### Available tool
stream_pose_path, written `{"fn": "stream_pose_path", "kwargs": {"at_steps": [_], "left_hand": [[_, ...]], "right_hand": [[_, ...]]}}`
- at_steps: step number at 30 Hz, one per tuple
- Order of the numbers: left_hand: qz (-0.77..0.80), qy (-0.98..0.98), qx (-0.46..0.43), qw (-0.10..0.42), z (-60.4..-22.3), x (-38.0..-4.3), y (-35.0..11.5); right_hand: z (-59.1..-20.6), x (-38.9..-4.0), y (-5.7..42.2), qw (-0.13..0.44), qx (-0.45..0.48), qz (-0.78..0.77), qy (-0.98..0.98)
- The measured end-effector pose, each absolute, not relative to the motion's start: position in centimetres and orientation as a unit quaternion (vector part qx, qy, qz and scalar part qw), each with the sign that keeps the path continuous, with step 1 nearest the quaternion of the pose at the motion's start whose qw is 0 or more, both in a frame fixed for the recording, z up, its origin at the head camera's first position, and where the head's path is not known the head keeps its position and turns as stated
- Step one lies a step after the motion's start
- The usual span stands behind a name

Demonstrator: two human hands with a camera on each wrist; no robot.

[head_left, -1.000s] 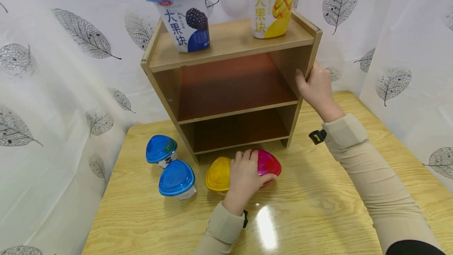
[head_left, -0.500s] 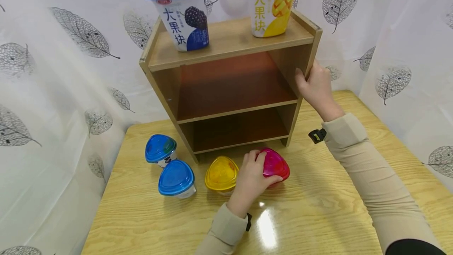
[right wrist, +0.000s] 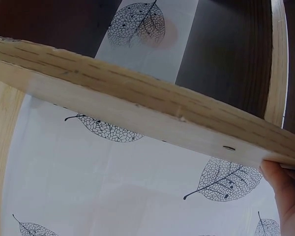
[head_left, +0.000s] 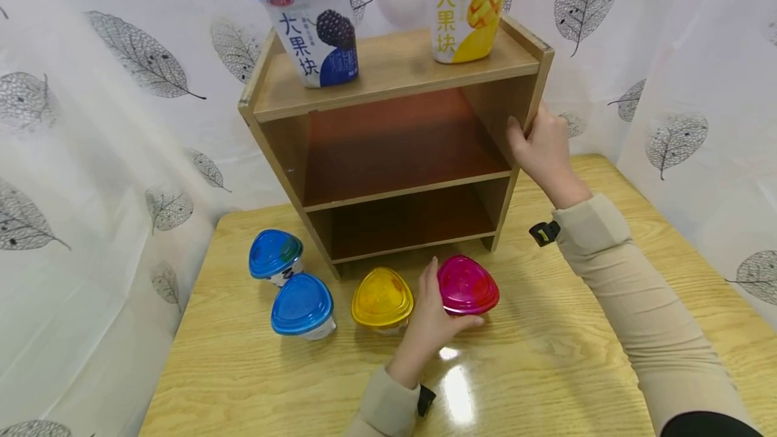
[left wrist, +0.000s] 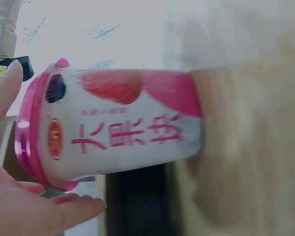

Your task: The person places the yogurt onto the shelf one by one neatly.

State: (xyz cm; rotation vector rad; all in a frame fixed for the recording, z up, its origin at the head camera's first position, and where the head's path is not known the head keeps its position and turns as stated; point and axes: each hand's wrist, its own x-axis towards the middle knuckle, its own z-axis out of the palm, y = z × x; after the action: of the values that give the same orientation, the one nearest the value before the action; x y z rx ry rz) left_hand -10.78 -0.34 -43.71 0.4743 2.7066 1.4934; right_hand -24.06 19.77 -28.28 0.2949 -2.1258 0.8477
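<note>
Head view: upright pink cup [head_left: 469,286] just right of nearer left hand [head_left: 432,315].
Left spread, gripping nothing; right hand [head_left: 542,152] grips shelf [head_left: 394,94].

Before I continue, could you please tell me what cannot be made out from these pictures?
Right hand: head view, some fingers hidden behind the wooden shelf.
Mango cup atop the shelf: head view, its top cut off by the upper edge.
Pink-lidded cup: left wrist view, small print too tiny and blurred to read.
</note>
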Motion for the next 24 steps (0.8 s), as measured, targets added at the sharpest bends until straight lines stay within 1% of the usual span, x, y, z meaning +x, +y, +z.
{"fn": "stream_pose_path", "kwargs": {"at_steps": [5, 10, 13, 19, 24], "left_hand": [[0.529, 0.838, 0.128, 0.039, -45.0, -10.6, -0.6], [0.563, 0.818, 0.111, 0.048, -46.9, -11.2, -0.7], [0.584, 0.802, 0.11, 0.054, -47.9, -11.7, -0.7], [0.628, 0.765, 0.126, 0.074, -48.3, -12.2, -0.7], [0.624, 0.766, 0.138, 0.067, -49.0, -12.8, -0.5]], "right_hand": [[-28.2, -24.0, 19.8, 0.4, 0.116, 0.337, -0.844], [-28.1, -23.9, 19.8, 0.393, 0.113, 0.34, -0.847], [-28.1, -23.9, 19.7, 0.391, 0.112, 0.342, -0.847], [-28.1, -23.9, 19.7, 0.394, 0.112, 0.341, -0.846], [-28.2, -23.9, 19.7, 0.39, 0.108, 0.342, -0.848]]}}
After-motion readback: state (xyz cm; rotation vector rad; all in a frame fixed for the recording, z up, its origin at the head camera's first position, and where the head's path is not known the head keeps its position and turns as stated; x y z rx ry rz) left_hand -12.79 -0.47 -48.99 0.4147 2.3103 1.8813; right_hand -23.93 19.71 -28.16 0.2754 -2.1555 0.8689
